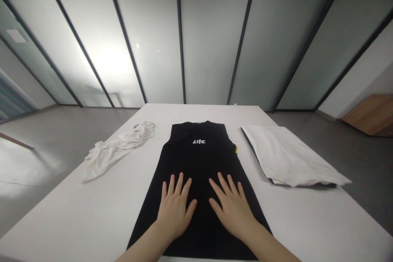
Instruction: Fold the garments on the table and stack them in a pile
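Observation:
A black sleeveless top (196,159) lies spread flat down the middle of the table, its neckline at the far end. White lettering shows on its upper part, and a small yellow tag sticks out at its right edge. Both palms rest face down on the lower half of the cloth. My left hand (176,206) has its fingers spread, pointing away from me. Beside it, with a gap of black cloth between, my right hand (230,204) lies flat with fingers spread too. Neither one grips anything.
The white table (101,213) stretches away toward frosted glass panels (211,41). A crumpled white garment (119,147) lies on the left. On the right sits a folded white cloth stack (291,155) with dark layers under it, reaching the table's right edge. A wooden piece (373,114) stands beyond.

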